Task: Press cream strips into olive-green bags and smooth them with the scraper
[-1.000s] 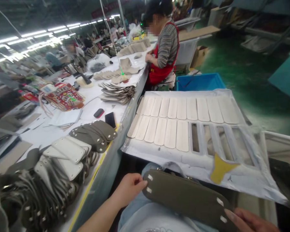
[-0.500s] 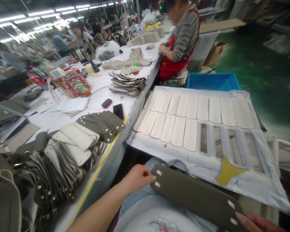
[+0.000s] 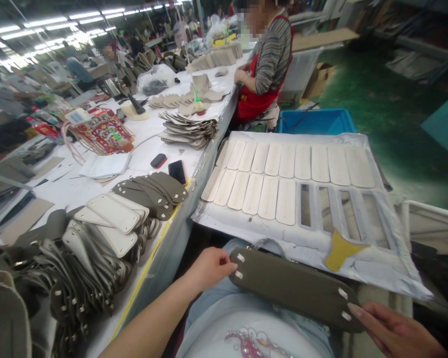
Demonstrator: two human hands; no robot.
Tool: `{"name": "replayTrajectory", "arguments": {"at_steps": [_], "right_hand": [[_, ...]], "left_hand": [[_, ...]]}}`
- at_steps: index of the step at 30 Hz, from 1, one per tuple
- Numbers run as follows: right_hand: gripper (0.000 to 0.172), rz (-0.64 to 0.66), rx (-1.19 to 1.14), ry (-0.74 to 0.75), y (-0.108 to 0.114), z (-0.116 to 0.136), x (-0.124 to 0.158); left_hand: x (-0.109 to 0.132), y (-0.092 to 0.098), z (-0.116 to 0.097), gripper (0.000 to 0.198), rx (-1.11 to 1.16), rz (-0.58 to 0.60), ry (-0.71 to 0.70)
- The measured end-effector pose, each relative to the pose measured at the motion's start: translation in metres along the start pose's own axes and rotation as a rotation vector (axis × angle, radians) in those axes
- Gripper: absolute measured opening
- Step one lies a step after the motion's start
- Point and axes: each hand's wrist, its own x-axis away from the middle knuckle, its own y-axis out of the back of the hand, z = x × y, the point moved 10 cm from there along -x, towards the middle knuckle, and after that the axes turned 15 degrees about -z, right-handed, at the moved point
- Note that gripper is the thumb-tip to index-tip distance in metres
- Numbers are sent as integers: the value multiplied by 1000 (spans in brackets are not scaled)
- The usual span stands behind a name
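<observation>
A long olive-green leather panel (image 3: 291, 288) with rounded ends and white tabs at both ends spans my lap. My left hand (image 3: 212, 268) pinches its left end between thumb and fingers. At the other end my right hand (image 3: 392, 323) grips the panel's edge, thumb on top. Beyond it stands a white rack (image 3: 242, 216) bearing two rows of pale rounded panels (image 3: 269, 196), with several bare slots at the front right. A yellow piece (image 3: 341, 251) lies on the rack's near edge.
On the white table (image 3: 144, 159) at left lie piled olive straps (image 3: 85, 258), pale panels (image 3: 119, 214), fanned olive pieces (image 3: 155, 191) and a phone (image 3: 177, 171). A co-worker in a red apron (image 3: 259, 99) sits beyond, near a blue bin (image 3: 315, 122).
The view has shifted a little to the right. The right end of the panel and my right hand have come up slightly; both hands keep their hold.
</observation>
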Motion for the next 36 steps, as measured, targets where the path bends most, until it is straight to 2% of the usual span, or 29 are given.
{"name": "replayTrajectory", "arguments": {"at_steps": [2, 5, 6, 8, 10, 13, 16, 18, 20, 25, 32, 36], "right_hand": [[42, 90, -28, -102, -4, 7, 8], [41, 54, -34, -71, 7, 30, 17], [40, 39, -29, -68, 10, 33, 19], [34, 41, -56, -28, 12, 41, 22], [30, 29, -80, -36, 15, 39, 22], [26, 17, -90, -50, 17, 35, 22], [25, 9, -123, -14, 20, 36, 23], [25, 5, -140, 13, 22, 35, 22], [25, 1, -133, 45, 25, 33, 21], [23, -28, -73, 127, 30, 32, 19], [24, -62, 33, 240, 40, 46, 21], [25, -71, 71, 256, 41, 47, 21]], "left_hand": [[1, 3, -8, 27, -134, -1, -44], [5, 9, -24, 14, -356, -66, -145], [5, 10, -35, 12, -385, -124, -227], [10, -1, -66, 33, -379, -193, -463], [20, -30, -101, 50, -355, -174, -704], [39, -97, -148, 73, -343, 16, -928], [43, -157, -173, 94, -388, 182, -920], [40, -178, -178, 95, -408, 197, -871], [36, -185, -181, 90, -397, 169, -845], [36, -180, -186, 72, -348, 95, -848], [38, -183, -190, 68, -346, 89, -867], [38, -182, -191, 66, -346, 90, -864]]}}
